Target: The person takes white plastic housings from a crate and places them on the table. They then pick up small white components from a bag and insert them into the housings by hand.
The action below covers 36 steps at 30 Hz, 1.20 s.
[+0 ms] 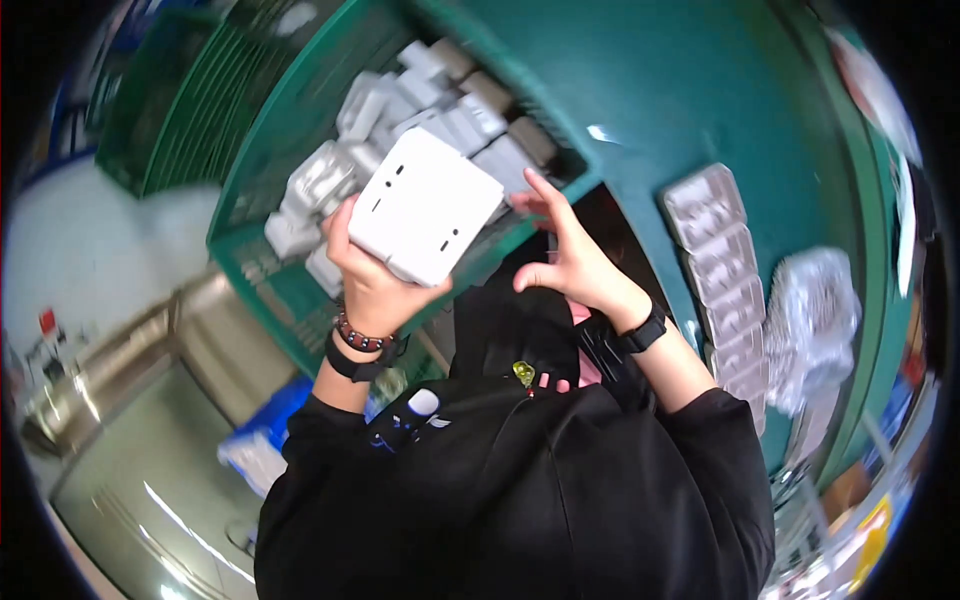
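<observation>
Left hand (370, 275) gripping white socket plate (425, 205) tilted up, probably for a look; right hand (570, 260) open beside it, above green crate (300, 130) of grey parts (440, 110).

Clear plastic-wrapped bundle (815, 325) on the green table (690, 90), right of a grey tray row (725, 270).

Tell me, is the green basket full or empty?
Fairly full. The green basket holds a heap of grey and white parts reaching near its rim.
</observation>
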Available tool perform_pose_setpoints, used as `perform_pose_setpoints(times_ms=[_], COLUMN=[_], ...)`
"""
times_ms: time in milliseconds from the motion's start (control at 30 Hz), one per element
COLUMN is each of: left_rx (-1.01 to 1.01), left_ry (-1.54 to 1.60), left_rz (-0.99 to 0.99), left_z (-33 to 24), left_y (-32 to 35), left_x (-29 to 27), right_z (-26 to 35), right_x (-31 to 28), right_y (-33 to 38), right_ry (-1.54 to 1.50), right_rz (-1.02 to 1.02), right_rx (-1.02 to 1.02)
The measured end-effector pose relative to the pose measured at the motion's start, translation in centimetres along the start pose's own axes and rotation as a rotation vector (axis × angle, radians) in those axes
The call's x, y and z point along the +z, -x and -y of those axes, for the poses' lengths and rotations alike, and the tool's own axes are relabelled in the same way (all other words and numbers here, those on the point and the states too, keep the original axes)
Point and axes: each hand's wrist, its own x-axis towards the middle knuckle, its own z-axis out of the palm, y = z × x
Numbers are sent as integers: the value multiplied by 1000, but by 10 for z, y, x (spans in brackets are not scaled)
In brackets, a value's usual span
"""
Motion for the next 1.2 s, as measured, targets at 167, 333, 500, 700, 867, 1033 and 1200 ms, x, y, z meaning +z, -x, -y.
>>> perform_pose_setpoints(times_ms=[167,333,500,700,867,1033,1200], left_rx=[-105,135,-89,-168,142,346,402], left_ry=[788,711,876,334,280,17,-274], left_rz=[384,763,1057,961,835,767,797], left_z=[-109,-193,-227,-252,-217,-216,-221], left_y=[-35,-15,-13,-61,-164,-155,-139], left_x=[93,196,265,325,450,504,475], right_z=[43,22,11,-9,-2,-8,12], right_x=[-87,-134,-159,-155,-148,-139,-134], right_y=[100,208,296,334,333,311,280], right_ry=[324,66,-375,-746,-940,-753,-6], right_rz=[-352,-712,-876,-1218,-1398,-1506,-1559], right_rx=[-296,-21,-5,-129,-275,-184,36])
